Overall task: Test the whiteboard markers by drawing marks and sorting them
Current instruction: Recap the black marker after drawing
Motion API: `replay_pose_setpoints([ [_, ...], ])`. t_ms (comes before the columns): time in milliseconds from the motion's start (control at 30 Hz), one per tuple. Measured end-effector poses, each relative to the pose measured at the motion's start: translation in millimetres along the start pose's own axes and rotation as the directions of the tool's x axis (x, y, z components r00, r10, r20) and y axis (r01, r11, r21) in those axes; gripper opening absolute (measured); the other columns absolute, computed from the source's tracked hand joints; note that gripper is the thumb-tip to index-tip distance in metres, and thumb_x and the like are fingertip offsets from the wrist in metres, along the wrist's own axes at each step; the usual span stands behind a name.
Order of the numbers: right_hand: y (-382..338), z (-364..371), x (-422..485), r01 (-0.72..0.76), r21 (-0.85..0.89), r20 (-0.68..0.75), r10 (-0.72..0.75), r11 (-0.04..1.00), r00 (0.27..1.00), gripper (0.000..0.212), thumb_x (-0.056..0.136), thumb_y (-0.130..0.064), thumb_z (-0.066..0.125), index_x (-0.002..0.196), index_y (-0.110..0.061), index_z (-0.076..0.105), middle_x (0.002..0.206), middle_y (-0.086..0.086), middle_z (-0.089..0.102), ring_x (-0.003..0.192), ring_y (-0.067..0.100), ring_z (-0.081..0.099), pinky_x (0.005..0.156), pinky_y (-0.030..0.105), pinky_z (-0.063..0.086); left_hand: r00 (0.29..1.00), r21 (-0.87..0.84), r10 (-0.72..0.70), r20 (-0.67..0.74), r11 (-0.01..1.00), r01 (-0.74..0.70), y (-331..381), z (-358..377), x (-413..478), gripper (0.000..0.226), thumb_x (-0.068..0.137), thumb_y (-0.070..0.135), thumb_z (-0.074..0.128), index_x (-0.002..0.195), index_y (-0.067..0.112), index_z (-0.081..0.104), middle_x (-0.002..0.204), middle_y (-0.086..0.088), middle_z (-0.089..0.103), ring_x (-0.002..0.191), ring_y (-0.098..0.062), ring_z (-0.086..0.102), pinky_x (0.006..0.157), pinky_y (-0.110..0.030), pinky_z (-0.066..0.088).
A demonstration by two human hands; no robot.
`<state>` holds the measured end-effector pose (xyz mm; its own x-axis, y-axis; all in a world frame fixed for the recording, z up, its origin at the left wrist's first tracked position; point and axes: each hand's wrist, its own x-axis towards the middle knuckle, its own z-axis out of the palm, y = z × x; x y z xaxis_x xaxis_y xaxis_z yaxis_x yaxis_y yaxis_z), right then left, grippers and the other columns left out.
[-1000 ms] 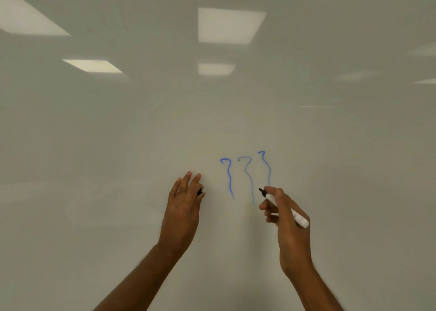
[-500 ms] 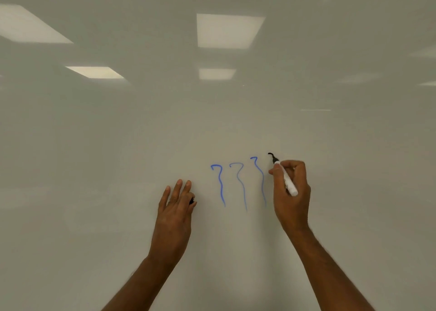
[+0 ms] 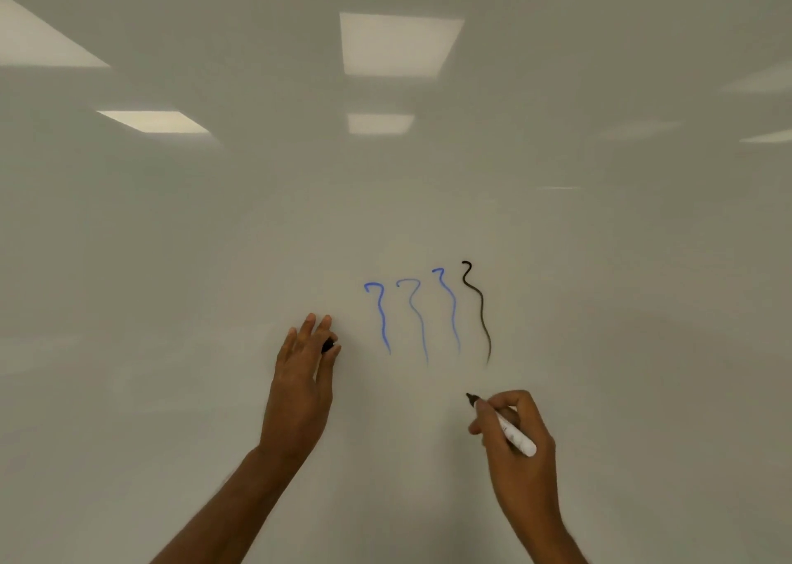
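Right hand (image 3: pixel 516 439): grip clamped on a white-barrelled marker (image 3: pixel 510 428), black tip pointing up-left, just below the black squiggle (image 3: pixel 478 306) on the whiteboard (image 3: pixel 600 263). Three blue squiggles (image 3: pixel 413 313) sit left of it. Left hand (image 3: pixel 302 375): fingers loosely spread against the board, pinching a small black cap (image 3: pixel 328 345).

A: Four wavy marks (image 3: pixel 428 313) side by side, middle of the whiteboard (image 3: pixel 171 242), slightly toward its lower edge.

B: The left hand (image 3: pixel 302 377) lies left of them, a cap (image 3: pixel 328 345) under its fingertips.

A: The right hand (image 3: pixel 516 435) is below the rightmost mark, marker (image 3: pixel 508 428) tip pointing up-left, just beneath that mark's tail.
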<state>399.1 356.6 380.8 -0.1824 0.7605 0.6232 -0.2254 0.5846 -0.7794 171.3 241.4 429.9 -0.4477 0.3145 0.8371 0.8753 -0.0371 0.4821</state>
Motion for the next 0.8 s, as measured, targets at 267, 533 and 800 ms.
replay_pose_setpoints([
  [267, -62, 46, -64, -0.141, 0.253, 0.372, 0.038, 0.957, 0.927, 0.019, 0.091, -0.033, 0.064, 0.107, -0.026, 0.07, 0.104, 0.001, 0.074, 0.092, 0.02, 0.069, 0.067, 0.029, 0.052, 0.728, -0.831, -0.545, 0.416, 0.098, 0.547, 46, -28, -44, 0.025, 0.102, 0.017, 0.051, 0.12, 0.0, 0.059, 0.119, -0.022, 0.07, 0.11, -0.03, 0.071, 0.097, -0.04, 0.056],
  [533, -68, 84, -91, -0.179, 0.234, 0.444, 0.059, 0.955, 0.894, 0.026, 0.095, -0.036, 0.054, 0.112, -0.027, 0.07, 0.109, -0.004, 0.073, 0.097, 0.021, 0.068, 0.07, 0.033, 0.055, 0.692, -0.795, -0.5, 0.52, 0.012, 0.606, 41, -67, -73, 0.032, 0.103, 0.02, 0.047, 0.131, 0.009, 0.058, 0.123, -0.02, 0.069, 0.114, -0.032, 0.068, 0.091, -0.039, 0.059],
  [800, -60, 111, -119, -0.209, 0.216, 0.446, 0.095, 0.954, 0.89, 0.029, 0.093, -0.04, 0.053, 0.116, -0.028, 0.068, 0.112, -0.017, 0.072, 0.105, 0.008, 0.066, 0.081, 0.021, 0.055, 0.663, -0.729, -0.534, 0.524, 0.121, 0.674, 22, -87, -98, 0.03, 0.104, 0.021, 0.047, 0.128, 0.01, 0.062, 0.119, -0.021, 0.07, 0.11, -0.033, 0.069, 0.099, -0.047, 0.052],
])
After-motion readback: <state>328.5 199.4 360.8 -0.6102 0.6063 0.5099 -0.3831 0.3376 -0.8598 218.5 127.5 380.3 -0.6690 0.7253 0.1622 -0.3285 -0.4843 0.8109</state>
